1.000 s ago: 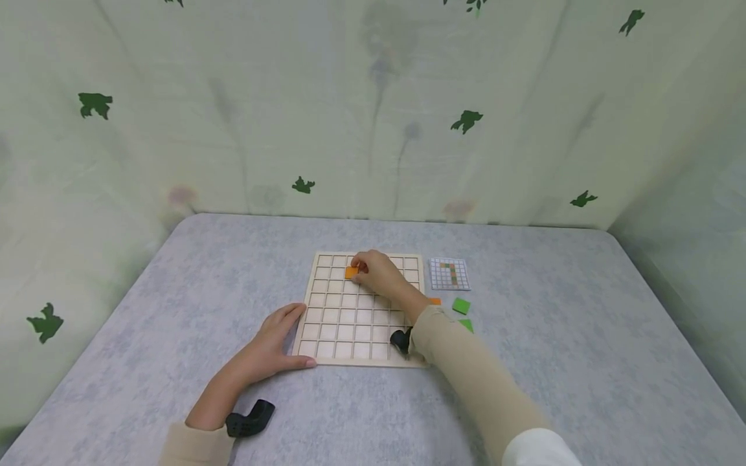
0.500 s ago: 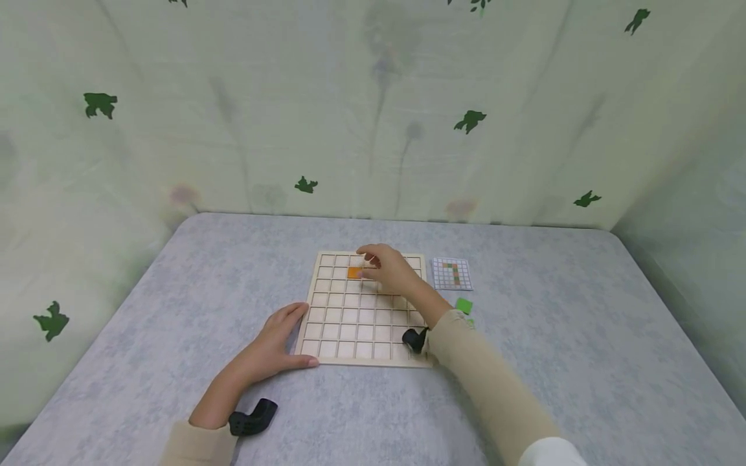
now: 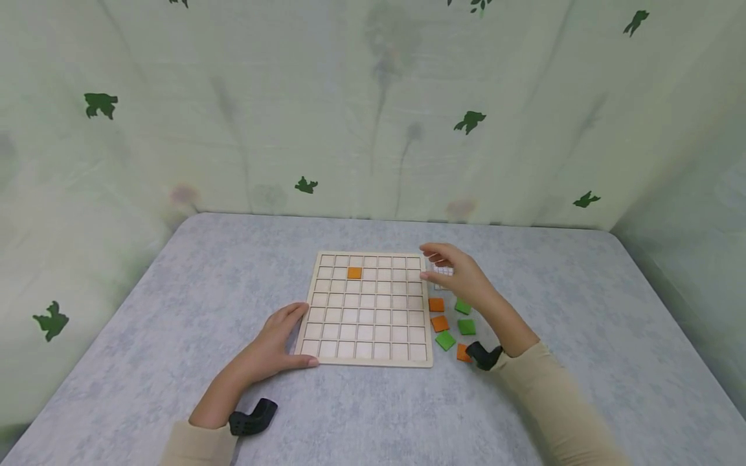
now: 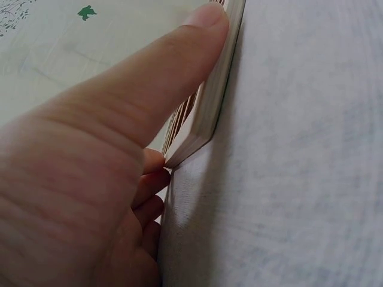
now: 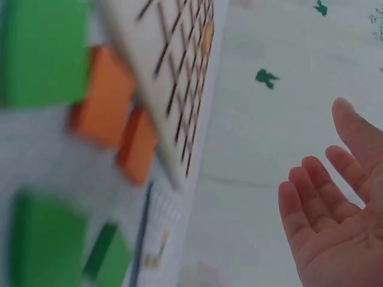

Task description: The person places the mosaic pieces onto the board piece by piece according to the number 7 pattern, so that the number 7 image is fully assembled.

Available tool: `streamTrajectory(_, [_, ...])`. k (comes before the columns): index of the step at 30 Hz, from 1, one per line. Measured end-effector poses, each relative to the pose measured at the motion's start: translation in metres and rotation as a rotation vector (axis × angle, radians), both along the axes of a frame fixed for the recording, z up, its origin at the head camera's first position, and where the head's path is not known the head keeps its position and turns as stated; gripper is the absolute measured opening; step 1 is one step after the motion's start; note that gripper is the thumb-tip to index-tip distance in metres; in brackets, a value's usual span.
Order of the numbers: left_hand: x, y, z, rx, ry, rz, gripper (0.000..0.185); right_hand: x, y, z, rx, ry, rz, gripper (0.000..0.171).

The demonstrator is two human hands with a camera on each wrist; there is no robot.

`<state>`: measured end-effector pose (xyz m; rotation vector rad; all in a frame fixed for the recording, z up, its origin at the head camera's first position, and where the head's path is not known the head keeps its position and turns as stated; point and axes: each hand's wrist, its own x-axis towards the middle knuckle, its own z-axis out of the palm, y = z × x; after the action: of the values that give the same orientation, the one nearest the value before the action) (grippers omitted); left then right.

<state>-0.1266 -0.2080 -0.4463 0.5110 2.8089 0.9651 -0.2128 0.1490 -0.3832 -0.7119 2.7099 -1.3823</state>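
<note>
A pale wooden grid board (image 3: 364, 363) lies on the table. One orange square tile (image 3: 354, 273) sits in a cell of its second row from the far side. My left hand (image 3: 276, 340) rests at the board's near left corner, thumb on the front rim and fingertips against the left side; the left wrist view shows the thumb (image 4: 161, 78) extended along the rim. My right hand (image 3: 463, 275) hovers past the board's right edge, over a small pattern card (image 5: 157, 239) that it partly hides. The right wrist view shows its fingers spread loosely, holding nothing.
Right of the board lie loose orange tiles (image 3: 440, 323) and green tiles (image 3: 466, 327), several in all. The right wrist tracker (image 3: 484, 355) partly covers one orange tile. A patterned curtain (image 3: 373, 116) stands behind the grey table (image 3: 245, 252).
The right hand has let go of the orange tile in its cell and moved right, off the board. The loose tiles have come into sight. The left hand has stayed on the corner.
</note>
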Motion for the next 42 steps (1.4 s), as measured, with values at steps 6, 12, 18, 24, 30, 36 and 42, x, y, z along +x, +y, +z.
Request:
streamTrajectory(6, [0.0,0.0,0.002,0.001,-0.001,0.001,0.108,0.017,0.032,-0.019,0.028,-0.103,-0.081,0.052])
streamTrajectory(12, [0.001,0.001,0.003,0.002,-0.009,0.004,0.108,0.025,0.051,-0.039,0.097,-0.167,-0.133,0.053])
streamTrajectory(18, [0.001,0.001,0.003,-0.002,-0.012,0.009,0.108,0.031,0.065,-0.053,0.148,-0.155,-0.152,0.043])
streamTrajectory(24, [0.0,0.001,0.001,-0.004,-0.006,0.008,0.108,0.032,0.066,-0.053,0.235,-0.091,-0.165,0.029])
streamTrajectory(30, [0.0,0.0,0.001,0.0,-0.008,0.006,0.108,0.031,0.062,-0.042,0.226,-0.157,-0.196,0.029])
streamTrajectory(36, [0.0,0.001,0.001,0.006,-0.011,0.003,0.108,0.023,0.044,-0.025,0.127,-0.057,-0.154,0.031])
streamTrajectory(42, [0.0,0.001,0.001,0.001,-0.007,0.004,0.108,0.005,0.01,-0.011,0.041,0.023,-0.08,0.032])
